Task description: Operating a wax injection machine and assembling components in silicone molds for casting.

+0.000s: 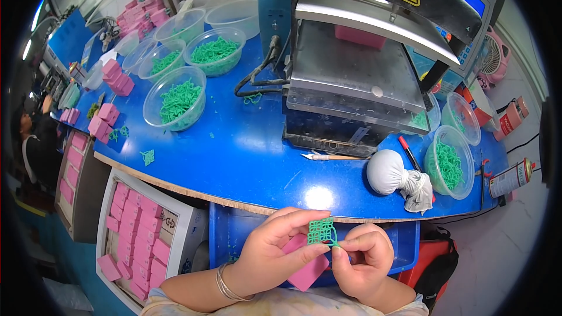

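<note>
Above the table's front edge, my left hand (pixel 266 248) holds a small green openwork lattice piece (pixel 320 231), which looks like wax, between thumb and fingertips. A pink mould block (pixel 308 272) lies under that hand, partly covered by it; whether the fingers grip it I cannot tell. My right hand (pixel 367 253) pinches the thin green stem at the lattice's lower right corner between thumb and forefinger. A blue tray (pixel 404 257) is beneath both hands, largely hidden by them.
Clear bowls of green pieces (pixel 175 102) (pixel 448 164) stand on the blue table (pixel 234 164). A press-like machine (pixel 357 64) fills the back. Near it lie a tied white cloth pouch (pixel 386 172), a brush (pixel 333 157) and a red marker (pixel 407 147). Pink blocks fill a box (pixel 187 240) lower left.
</note>
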A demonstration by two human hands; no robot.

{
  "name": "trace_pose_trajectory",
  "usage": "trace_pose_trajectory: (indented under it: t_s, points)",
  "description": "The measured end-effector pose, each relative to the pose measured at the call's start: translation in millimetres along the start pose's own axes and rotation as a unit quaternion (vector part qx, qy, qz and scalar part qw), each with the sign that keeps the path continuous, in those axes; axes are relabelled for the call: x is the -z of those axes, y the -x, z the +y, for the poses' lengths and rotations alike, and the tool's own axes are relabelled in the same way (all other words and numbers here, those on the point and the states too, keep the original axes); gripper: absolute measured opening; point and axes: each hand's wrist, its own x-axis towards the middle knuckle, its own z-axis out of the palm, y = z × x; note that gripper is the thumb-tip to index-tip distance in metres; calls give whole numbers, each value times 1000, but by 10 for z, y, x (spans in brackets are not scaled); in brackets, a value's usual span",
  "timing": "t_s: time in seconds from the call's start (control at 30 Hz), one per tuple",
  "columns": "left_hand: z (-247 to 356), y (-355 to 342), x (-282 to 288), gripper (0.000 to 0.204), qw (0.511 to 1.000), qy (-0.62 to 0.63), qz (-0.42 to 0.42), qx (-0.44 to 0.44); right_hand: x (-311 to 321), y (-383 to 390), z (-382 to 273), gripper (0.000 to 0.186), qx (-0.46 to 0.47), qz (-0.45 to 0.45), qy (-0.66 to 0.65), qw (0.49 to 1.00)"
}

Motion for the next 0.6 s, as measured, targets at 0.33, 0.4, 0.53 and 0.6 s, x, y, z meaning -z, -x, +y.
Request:
trace_pose_trajectory:
  t_s: [0.33, 0.4, 0.53, 0.6]
  points:
    - [-10, -5, -1, 45, 1000, 15, 1, -6, 8, -9, -2, 21, 17, 2, 13, 1000]
    - [-8, -5, -1, 45, 1000, 15, 2, -6, 4, -18, -9, 21, 25, 3, 18, 1000]
    - [-12, -5, 0, 45, 1000, 13, 0, -3, 9, -15, -21, 21, 26, 1, 23, 999]
    - [-9, -6, -3, 46, 1000, 9, 0, -4, 7, -13, -15, 21, 27, 1, 20, 999]
